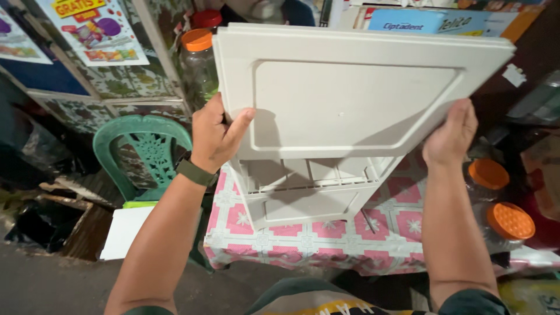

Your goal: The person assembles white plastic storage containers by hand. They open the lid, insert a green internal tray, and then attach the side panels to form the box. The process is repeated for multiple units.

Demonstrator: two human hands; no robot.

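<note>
While the cream plastic panel point(356, 93) fills the upper centre of the frame, tilted, its long axis runs left to right. Left hand point(214, 135) clamps its left edge, right hand point(450, 135) its right edge, above the cream plastic drawer unit point(309, 195) on the pink-patterned tablecloth point(280, 233).

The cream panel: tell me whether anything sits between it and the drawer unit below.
Nothing visible does. The cream panel, held by the left hand and right hand, hangs directly over the drawer unit, with only open air between.
</note>
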